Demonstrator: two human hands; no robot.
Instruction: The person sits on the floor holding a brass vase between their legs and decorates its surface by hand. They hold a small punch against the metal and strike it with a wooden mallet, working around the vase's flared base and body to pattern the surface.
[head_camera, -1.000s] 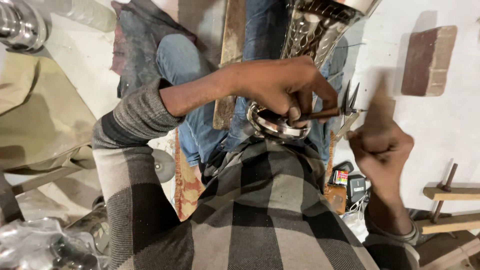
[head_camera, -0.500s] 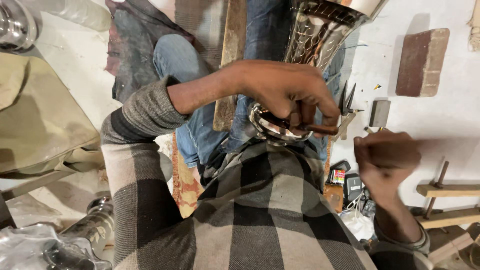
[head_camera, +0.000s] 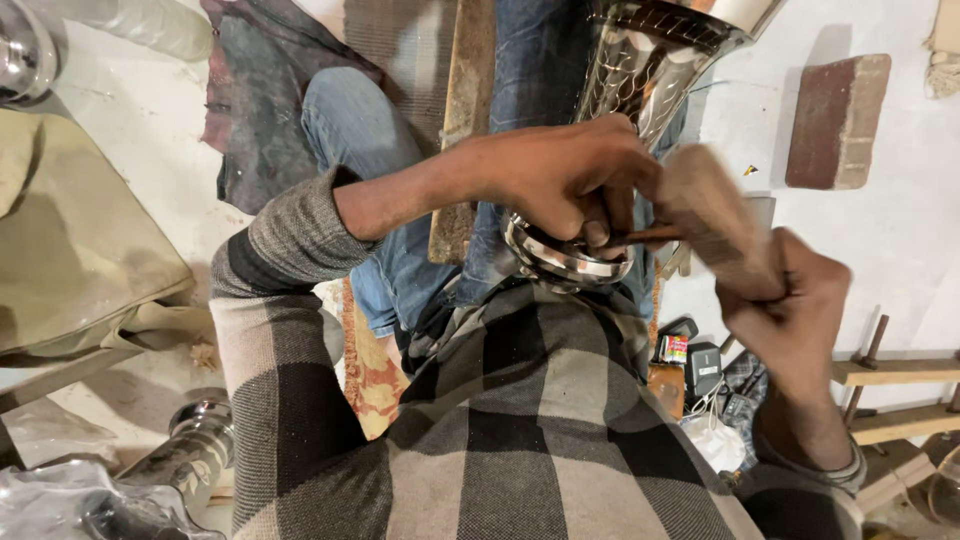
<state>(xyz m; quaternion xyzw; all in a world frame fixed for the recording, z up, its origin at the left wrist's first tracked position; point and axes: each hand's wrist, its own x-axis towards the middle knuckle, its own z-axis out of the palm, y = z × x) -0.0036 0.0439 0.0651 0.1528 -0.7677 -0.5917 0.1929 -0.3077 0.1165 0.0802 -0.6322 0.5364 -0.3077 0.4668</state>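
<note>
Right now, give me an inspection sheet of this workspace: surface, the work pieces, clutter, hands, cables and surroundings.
Surface: pale floor, dusty, the person seated on it.
Work pieces: shiny engraved metal vessel lying across the lap; a thin punch set at its ringed rim.
Clutter: red brick, dark cloth, small boxes and gadgets by the knee.
Hands: left hand holds the punch against the rim; right hand grips a blurred wooden mallet.
Cables: white cord beside the gadgets.
Surroundings: wooden frame pieces on the right, another shiny metal piece lower left.
</note>
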